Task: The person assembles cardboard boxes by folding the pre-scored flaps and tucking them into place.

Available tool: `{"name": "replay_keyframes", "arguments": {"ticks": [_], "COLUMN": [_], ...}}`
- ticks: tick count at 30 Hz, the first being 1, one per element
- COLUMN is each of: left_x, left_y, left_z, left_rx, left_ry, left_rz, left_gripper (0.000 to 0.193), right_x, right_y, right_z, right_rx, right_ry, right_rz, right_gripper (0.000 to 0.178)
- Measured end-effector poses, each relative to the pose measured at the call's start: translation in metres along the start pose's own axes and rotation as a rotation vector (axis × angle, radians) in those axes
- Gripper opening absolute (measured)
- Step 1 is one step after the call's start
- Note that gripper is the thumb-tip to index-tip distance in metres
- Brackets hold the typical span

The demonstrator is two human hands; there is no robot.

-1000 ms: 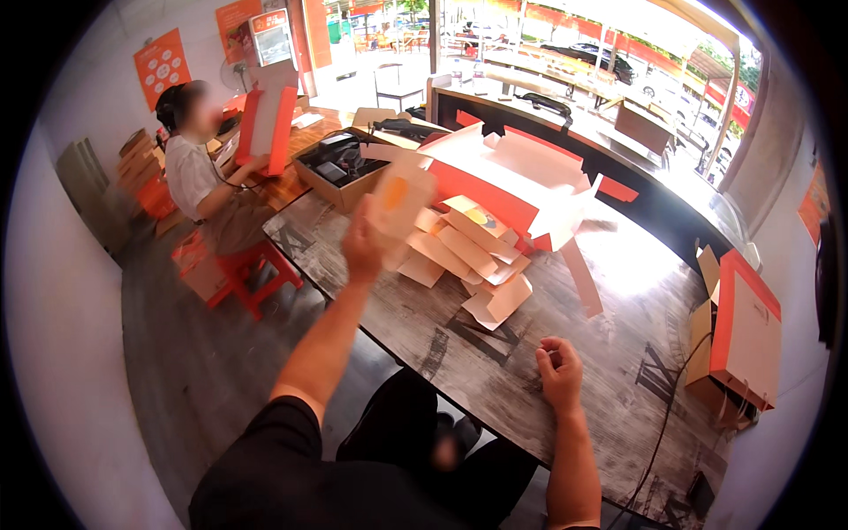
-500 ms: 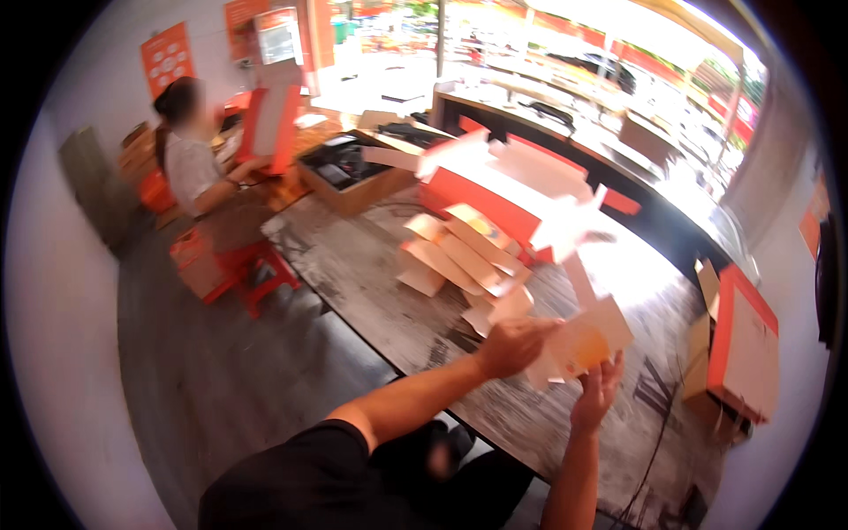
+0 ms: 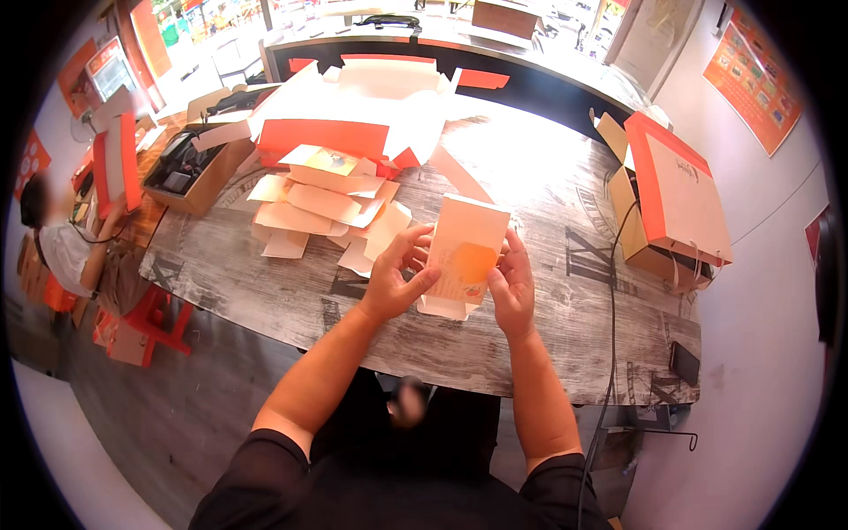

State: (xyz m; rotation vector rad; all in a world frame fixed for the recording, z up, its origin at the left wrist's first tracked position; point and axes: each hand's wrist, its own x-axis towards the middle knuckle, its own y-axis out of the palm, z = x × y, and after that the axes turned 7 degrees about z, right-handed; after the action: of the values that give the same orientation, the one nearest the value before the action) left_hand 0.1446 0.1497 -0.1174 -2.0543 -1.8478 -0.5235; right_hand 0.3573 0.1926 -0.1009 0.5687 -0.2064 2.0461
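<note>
A flat cream and orange paper box blank (image 3: 464, 252) is held upright over the near edge of the wooden table (image 3: 265, 291). My left hand (image 3: 399, 276) grips its left edge and my right hand (image 3: 512, 283) grips its right edge. Just left of my hands lies a loose pile of several more flat cream blanks (image 3: 318, 208). Behind that pile sit larger orange and white flattened boxes (image 3: 353, 115).
An open orange-lidded box (image 3: 676, 199) stands at the table's right end, with a black cable (image 3: 611, 291) running down past it and a dark phone (image 3: 685, 362) near the corner. An open cardboard box (image 3: 190, 168) sits at the left. A seated person (image 3: 66, 247) is at far left.
My left hand carried a blank from the pile at the left over to the table's near edge, and my right hand rose off the table to take its other side.
</note>
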Motion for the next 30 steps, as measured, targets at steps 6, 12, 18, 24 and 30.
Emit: {"name": "replay_keyframes", "arguments": {"ticks": [6,12,18,24,30], "left_x": [-0.006,0.002,0.000,-0.001,-0.001], "left_y": [-0.004,-0.004,0.004,0.009,0.012], "left_z": [0.003,-0.007,-0.007,0.005,0.013], "left_rx": [-0.071,-0.863,-0.919,-0.681,-0.529], "left_ry": [-0.071,-0.365,-0.423,-0.438,-0.367], "left_rz": [0.022,0.081,0.178,0.138,0.114], "left_gripper": [0.066,0.061,0.058,0.060,0.052], "right_x": [-0.003,-0.002,-0.006,-0.003,-0.006], "right_y": [-0.006,-0.002,0.003,0.004,0.005], "right_z": [-0.019,-0.005,-0.013,-0.008,-0.015], "right_rx": [-0.085,0.198,0.306,0.337,0.394], "right_ry": [0.029,0.056,0.310,0.328,0.354], "right_rz": [0.106,0.076,0.115,0.111,0.035], "right_gripper": [0.063,0.066,0.069,0.069,0.069]}}
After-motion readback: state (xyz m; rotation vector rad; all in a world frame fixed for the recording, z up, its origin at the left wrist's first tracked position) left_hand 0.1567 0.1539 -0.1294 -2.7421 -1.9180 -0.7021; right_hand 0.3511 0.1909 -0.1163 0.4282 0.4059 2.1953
